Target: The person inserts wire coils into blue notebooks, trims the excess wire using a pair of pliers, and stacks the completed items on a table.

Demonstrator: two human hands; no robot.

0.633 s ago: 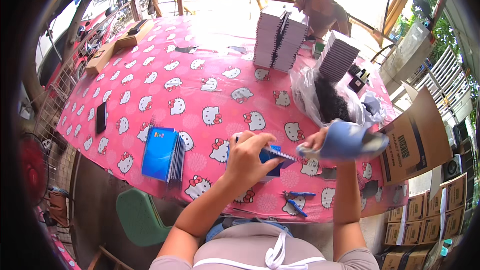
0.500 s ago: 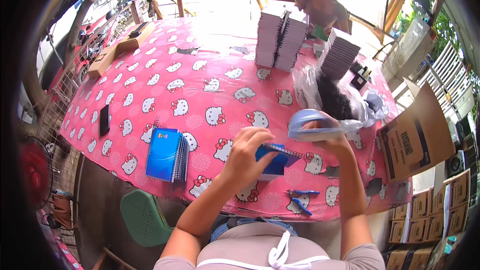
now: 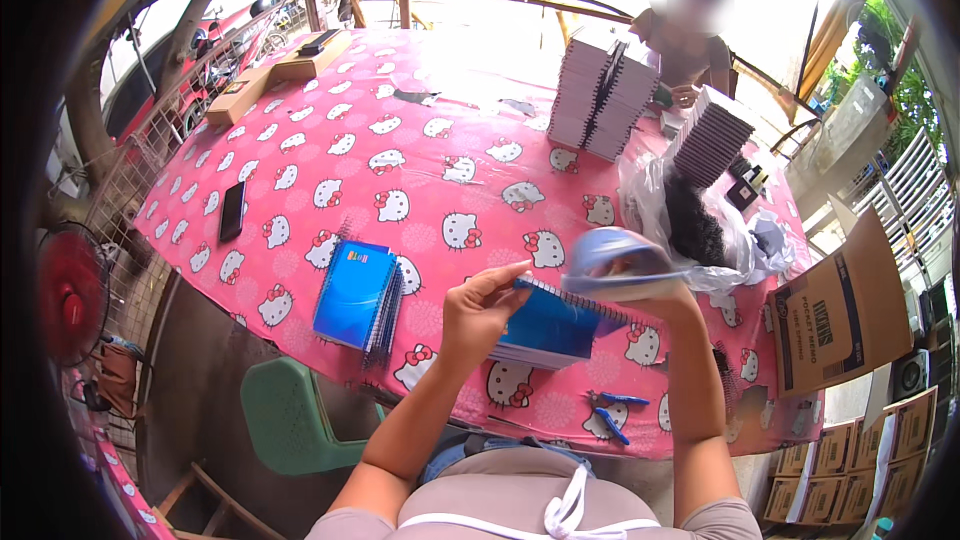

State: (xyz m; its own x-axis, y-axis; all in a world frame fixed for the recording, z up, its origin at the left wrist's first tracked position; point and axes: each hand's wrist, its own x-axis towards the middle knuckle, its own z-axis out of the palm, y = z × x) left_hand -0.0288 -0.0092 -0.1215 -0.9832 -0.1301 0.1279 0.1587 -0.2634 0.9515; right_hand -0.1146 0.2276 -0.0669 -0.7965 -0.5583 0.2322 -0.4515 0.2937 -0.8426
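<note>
A blue notebook [image 3: 550,325] with a dark spiral along its far edge lies tilted in front of me, over a stack of pages or notebooks. My left hand [image 3: 485,310] is closed in a pinch at the left end of that spiral. Above its right end, my right hand [image 3: 640,275] grips a rounded blue and pale grey thing [image 3: 610,252], smeared by motion; its kind cannot be made out. Blue-handled pliers [image 3: 615,412] lie near the table's front edge. To the left sits a small stack of blue spiral notebooks [image 3: 355,295].
A pink patterned cloth covers the table [image 3: 460,165]. Tall notebook stacks [image 3: 600,95] stand at the back right, near a seated person [image 3: 690,45]. Black coils [image 3: 695,230] in a plastic bag and an open carton [image 3: 830,315] are on the right. A phone [image 3: 232,211] lies left.
The view has shifted, moving the scene rightward. My left fingers have drawn together at the spiral's end. The notebook's blue cover shows more. My right hand still holds the rounded thing.
</note>
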